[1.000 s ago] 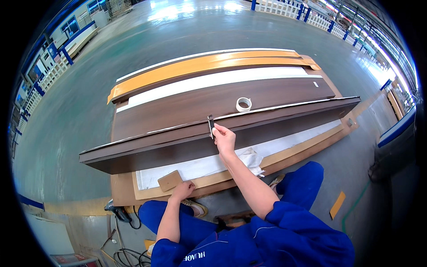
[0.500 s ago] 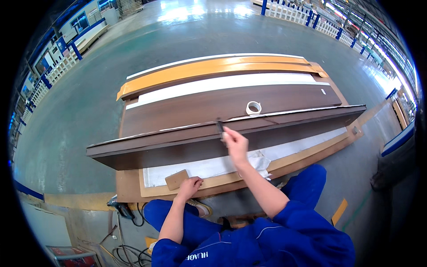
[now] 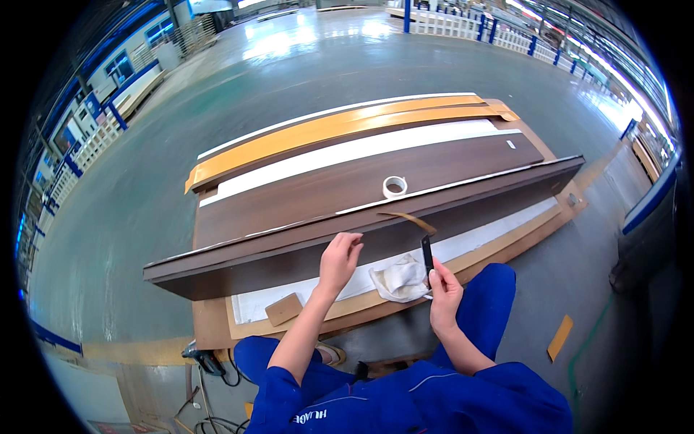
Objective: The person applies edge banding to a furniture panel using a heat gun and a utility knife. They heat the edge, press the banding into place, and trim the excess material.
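My right hand [image 3: 445, 296] grips a slim black utility knife [image 3: 426, 253], held upright over the near side of the board. A thin curled tan strip [image 3: 408, 218] shows just above the tool's top end; whether they touch I cannot tell. My left hand [image 3: 341, 259] is raised with fingers curled together in front of the long dark brown panel [image 3: 267, 264]; anything in its fingertips is too small to see. The panel stands tilted, with a pale line along its top edge. A crumpled white cloth [image 3: 400, 278] lies left of my right hand.
A roll of white tape [image 3: 394, 187] rests on the flat brown board [image 3: 303, 199] behind the panel. Beyond are orange-covered pieces [image 3: 340, 123]. A small brown block [image 3: 283, 309] lies near my left forearm. A power tool [image 3: 204, 357] with cables sits on the floor at left.
My right hand has drawn back from the panel's top edge, down and right with the knife. My left hand has risen from beside the block. The curled strip has come into view.
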Available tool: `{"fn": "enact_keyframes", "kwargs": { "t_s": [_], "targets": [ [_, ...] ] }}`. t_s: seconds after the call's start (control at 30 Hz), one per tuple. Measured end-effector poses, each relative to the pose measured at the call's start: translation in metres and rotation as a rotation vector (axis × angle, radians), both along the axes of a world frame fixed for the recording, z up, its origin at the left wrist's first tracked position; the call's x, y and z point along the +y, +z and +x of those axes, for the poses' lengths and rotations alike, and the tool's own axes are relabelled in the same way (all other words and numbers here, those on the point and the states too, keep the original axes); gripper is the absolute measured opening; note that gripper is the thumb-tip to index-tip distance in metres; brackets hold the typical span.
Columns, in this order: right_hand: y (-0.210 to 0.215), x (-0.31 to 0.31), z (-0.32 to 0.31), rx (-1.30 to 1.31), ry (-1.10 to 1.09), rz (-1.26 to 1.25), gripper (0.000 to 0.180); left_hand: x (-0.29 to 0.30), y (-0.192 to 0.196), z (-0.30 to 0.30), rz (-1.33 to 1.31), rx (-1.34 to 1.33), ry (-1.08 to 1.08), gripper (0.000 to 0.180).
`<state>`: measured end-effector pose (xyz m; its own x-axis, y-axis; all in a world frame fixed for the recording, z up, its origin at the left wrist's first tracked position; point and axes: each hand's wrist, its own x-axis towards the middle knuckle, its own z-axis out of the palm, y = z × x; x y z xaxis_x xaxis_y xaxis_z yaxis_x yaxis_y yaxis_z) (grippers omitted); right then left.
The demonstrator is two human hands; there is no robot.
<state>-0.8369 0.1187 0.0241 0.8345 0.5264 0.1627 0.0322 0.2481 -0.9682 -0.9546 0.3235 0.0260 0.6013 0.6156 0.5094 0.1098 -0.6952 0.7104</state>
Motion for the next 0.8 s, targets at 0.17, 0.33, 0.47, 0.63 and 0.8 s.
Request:
{"fn": "enact_keyframes", "kwargs": {
  "t_s": [0.17,0.33,0.47,0.63,0.8],
  "targets": [
    [-0.004,-0.020,0.010,0.041,-0.019,-0.013,0.029,0.004,0.012,0.067,0.501,0.263,0.122,0.041],
    [-0.019,-0.025,0.022,0.170,-0.042,0.046,0.026,0.006,0.007,0.060,0.557,0.191,0.036,0.031],
    [-0.032,-0.008,0.027,0.210,0.066,-0.019,0.026,0.050,0.020,0.012,0.526,0.129,0.293,0.033],
    [-0.027,0.041,0.015,0.261,0.184,-0.054,0.027,0.083,0.016,-0.018,0.349,0.219,0.184,0.016],
    [-0.018,0.069,-0.007,0.275,0.185,-0.057,0.028,0.091,0.020,-0.008,0.252,0.228,0.153,0.007]
  ]
}}
